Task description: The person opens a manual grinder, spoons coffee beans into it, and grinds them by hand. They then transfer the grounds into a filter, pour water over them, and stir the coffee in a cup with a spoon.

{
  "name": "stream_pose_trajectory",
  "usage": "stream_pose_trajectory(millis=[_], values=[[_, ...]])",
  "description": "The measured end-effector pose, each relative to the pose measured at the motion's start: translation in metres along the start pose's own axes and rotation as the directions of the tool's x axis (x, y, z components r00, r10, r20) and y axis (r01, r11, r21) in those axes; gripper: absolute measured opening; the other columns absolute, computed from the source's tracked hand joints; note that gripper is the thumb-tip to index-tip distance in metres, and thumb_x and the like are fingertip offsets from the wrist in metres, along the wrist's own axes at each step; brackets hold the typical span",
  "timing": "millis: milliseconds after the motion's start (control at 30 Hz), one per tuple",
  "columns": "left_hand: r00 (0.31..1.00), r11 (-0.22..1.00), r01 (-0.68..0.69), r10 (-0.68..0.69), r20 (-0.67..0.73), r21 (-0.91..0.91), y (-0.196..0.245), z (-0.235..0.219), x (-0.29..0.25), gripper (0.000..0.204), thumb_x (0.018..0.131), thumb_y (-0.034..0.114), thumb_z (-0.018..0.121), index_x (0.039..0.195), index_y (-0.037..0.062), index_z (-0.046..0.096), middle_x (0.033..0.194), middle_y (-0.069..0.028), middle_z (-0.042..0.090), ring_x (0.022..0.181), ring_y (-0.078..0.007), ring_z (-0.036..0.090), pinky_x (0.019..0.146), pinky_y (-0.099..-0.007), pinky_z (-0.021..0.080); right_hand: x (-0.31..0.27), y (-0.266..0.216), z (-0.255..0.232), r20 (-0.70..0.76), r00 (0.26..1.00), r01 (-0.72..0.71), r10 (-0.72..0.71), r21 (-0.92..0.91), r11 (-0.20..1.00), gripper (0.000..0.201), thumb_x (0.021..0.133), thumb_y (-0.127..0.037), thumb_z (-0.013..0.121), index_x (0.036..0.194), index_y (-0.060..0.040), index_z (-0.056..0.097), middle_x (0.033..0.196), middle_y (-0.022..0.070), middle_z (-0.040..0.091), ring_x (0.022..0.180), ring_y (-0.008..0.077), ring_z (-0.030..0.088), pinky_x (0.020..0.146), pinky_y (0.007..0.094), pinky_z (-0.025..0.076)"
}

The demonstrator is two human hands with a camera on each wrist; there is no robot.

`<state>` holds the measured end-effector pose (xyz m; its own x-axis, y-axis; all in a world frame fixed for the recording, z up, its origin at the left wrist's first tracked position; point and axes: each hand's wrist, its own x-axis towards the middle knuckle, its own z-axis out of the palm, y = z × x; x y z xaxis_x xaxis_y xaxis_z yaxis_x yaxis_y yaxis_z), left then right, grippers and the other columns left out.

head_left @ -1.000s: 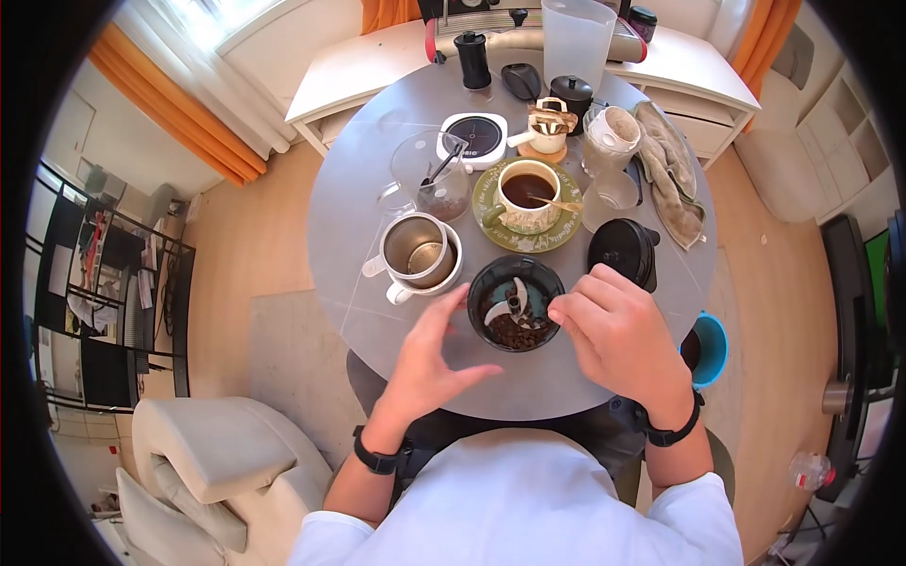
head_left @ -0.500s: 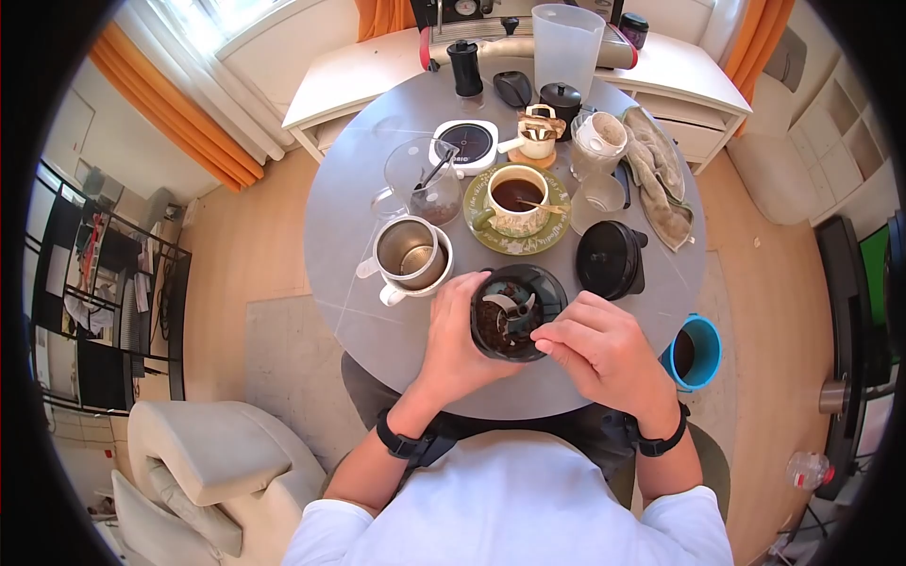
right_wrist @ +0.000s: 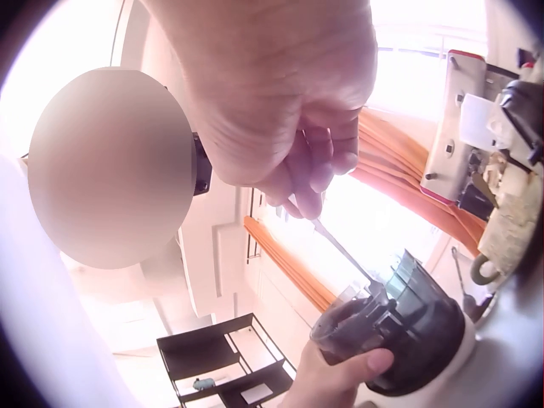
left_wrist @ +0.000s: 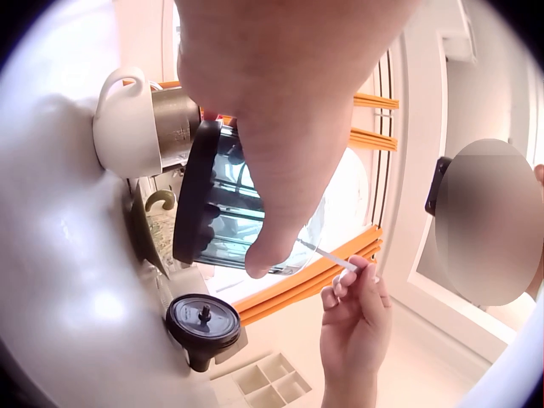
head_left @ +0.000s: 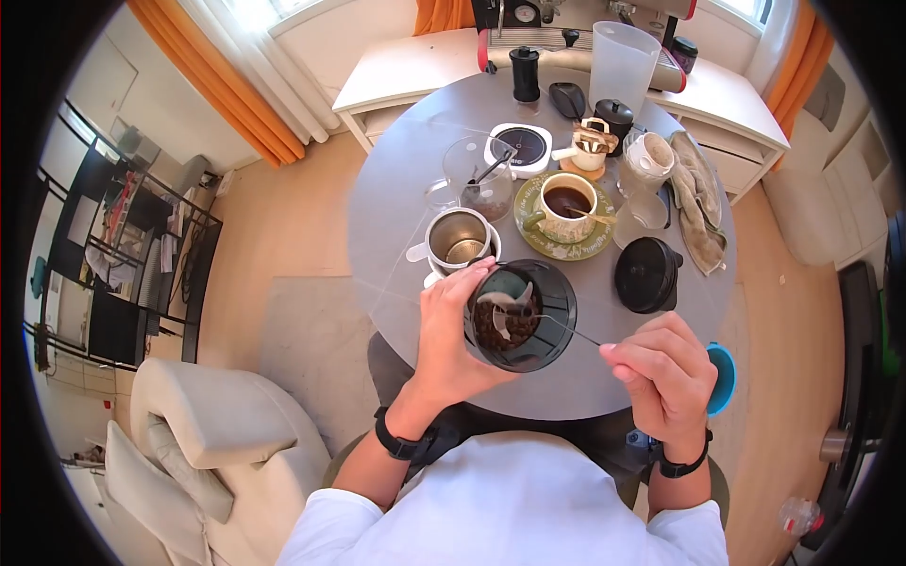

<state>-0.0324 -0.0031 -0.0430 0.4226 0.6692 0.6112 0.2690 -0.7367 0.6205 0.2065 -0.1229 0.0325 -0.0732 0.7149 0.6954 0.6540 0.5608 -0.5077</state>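
Gripping the dark cup (head_left: 559, 341), left hand (head_left: 451, 335) curls close; right hand (head_left: 672, 375) pinches a rod (head_left: 587, 338) over its rim (head_left: 572, 294), tabletop (head_left: 595, 279) bare toward the lid (head_left: 645, 275)

In front of me, the round grey table (head_left: 394, 304) held a green plate (head_left: 536, 240), a white scale (head_left: 502, 132) and clear jug (head_left: 464, 175) to its left, a black lid (head_left: 645, 274) and rumpled cloth (head_left: 696, 203) to its right, and a tall pitcher (head_left: 623, 71) beyond.
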Motion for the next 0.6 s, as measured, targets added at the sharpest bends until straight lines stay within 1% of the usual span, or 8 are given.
stream_pose_trajectory(millis=[33, 67, 133, 233, 400, 500, 567, 600], values=[[0.999, 0.998, 0.008, -0.01, 0.032, 0.062, 0.002, -0.001, 0.0, 0.115, 0.054, 0.025, 0.104, 0.15, 0.0069, 0.043, 0.148, -0.0152, 0.061, 0.137, -0.0332, 0.057, 0.114, -0.0449, 0.035, 0.0, 0.0, 0.0, -0.027, 1.0, 0.006, -0.007, -0.039, 0.999, 0.017, 0.085, -0.007, 0.082, 0.101, -0.0027, 0.079, 0.083, 0.0062, 0.072, 0.071, 0.0249, 0.063, 0.063, 0.0329, 0.051], [0.998, 0.998, 0.06, -0.06, 0.01, 0.011, 0.004, 0.001, -0.002, 0.115, 0.053, 0.023, 0.103, 0.149, 0.0065, 0.043, 0.149, -0.0146, 0.06, 0.138, -0.0327, 0.057, 0.114, -0.0447, 0.035, 0.0, -0.001, -0.002, -0.027, 1.0, 0.006, -0.008, -0.041, 0.999, 0.017, 0.085, -0.007, 0.082, 0.101, -0.0027, 0.079, 0.083, 0.0062, 0.072, 0.071, 0.0249, 0.063, 0.063, 0.0329, 0.051], [0.999, 0.998, 0.041, -0.041, 0.012, 0.054, 0.005, 0.001, -0.002, 0.115, 0.053, 0.024, 0.103, 0.149, 0.0064, 0.044, 0.149, -0.0147, 0.06, 0.138, -0.0326, 0.057, 0.114, -0.045, 0.035, -0.002, -0.006, -0.005, -0.081, 0.996, 0.037, -0.041, -0.041, 0.998, 0.019, 0.083, -0.005, 0.082, 0.101, -0.0022, 0.078, 0.084, 0.0069, 0.072, 0.071, 0.0251, 0.063, 0.063, 0.0334, 0.051], [1.0, 0.995, 0.011, -0.012, 0.009, 0.102, 0.005, 0.002, -0.001, 0.115, 0.053, 0.024, 0.104, 0.149, 0.0063, 0.044, 0.149, -0.0147, 0.06, 0.137, -0.0324, 0.057, 0.113, -0.0455, 0.036, 0.004, -0.006, 0.001, -0.029, 0.996, 0.082, -0.083, -0.033, 0.996, 0.023, 0.079, -0.002, 0.083, 0.101, -0.0014, 0.078, 0.086, 0.0071, 0.072, 0.071, 0.0251, 0.063, 0.063, 0.0332, 0.052], [1.0, 0.994, -0.013, 0.013, 0.002, 0.109, 0.006, 0.001, -0.002, 0.114, 0.053, 0.024, 0.104, 0.149, 0.0062, 0.044, 0.149, -0.0165, 0.06, 0.137, -0.0326, 0.058, 0.113, -0.046, 0.036, 0.0, -0.002, 0.004, -0.026, 0.995, 0.098, -0.099, -0.036, 0.995, 0.029, 0.075, -0.001, 0.083, 0.103, -0.0011, 0.078, 0.087, 0.0066, 0.071, 0.072, 0.0251, 0.063, 0.063, 0.0324, 0.052], [0.997, 0.995, -0.059, 0.062, -0.04, 0.08, 0.009, -0.004, -0.006, 0.114, 0.054, 0.023, 0.104, 0.149, 0.0059, 0.044, 0.149, -0.0186, 0.06, 0.135, -0.0341, 0.058, 0.112, -0.0463, 0.037, -0.001, -0.014, -0.001, -0.012, 0.992, 0.127, -0.127, 0.015, 0.992, 0.03, 0.074, -0.001, 0.083, 0.104, -0.0013, 0.078, 0.087, 0.0064, 0.071, 0.072, 0.0248, 0.063, 0.063, 0.0326, 0.052], [0.968, 0.99, -0.135, 0.138, -0.208, 0.031, 0.01, -0.009, -0.007, 0.113, 0.055, 0.023, 0.104, 0.149, 0.0052, 0.044, 0.149, -0.0209, 0.06, 0.132, -0.0361, 0.059, 0.111, -0.0472, 0.039, 0.004, -0.018, 0.0, -0.001, 0.987, 0.163, -0.163, 0.064, 0.985, 0.03, 0.074, 0.0, 0.083, 0.104, -0.0012, 0.078, 0.087, 0.0065, 0.071, 0.072, 0.0245, 0.063, 0.062, 0.0329, 0.052], [0.97, 0.992, -0.115, 0.123, -0.209, 0.047, 0.011, -0.011, -0.005, 0.112, 0.056, 0.023, 0.104, 0.149, 0.0049, 0.044, 0.148, -0.0216, 0.06, 0.129, -0.0368, 0.059, 0.11, -0.048, 0.04, 0.007, -0.02, 0.003, 0.007, 0.982, 0.187, -0.187, 0.052, 0.981, 0.03, 0.074, 0.0, 0.083, 0.104, -0.0012, 0.078, 0.087, 0.0064, 0.071, 0.072, 0.0241, 0.063, 0.062, 0.0331, 0.052]])
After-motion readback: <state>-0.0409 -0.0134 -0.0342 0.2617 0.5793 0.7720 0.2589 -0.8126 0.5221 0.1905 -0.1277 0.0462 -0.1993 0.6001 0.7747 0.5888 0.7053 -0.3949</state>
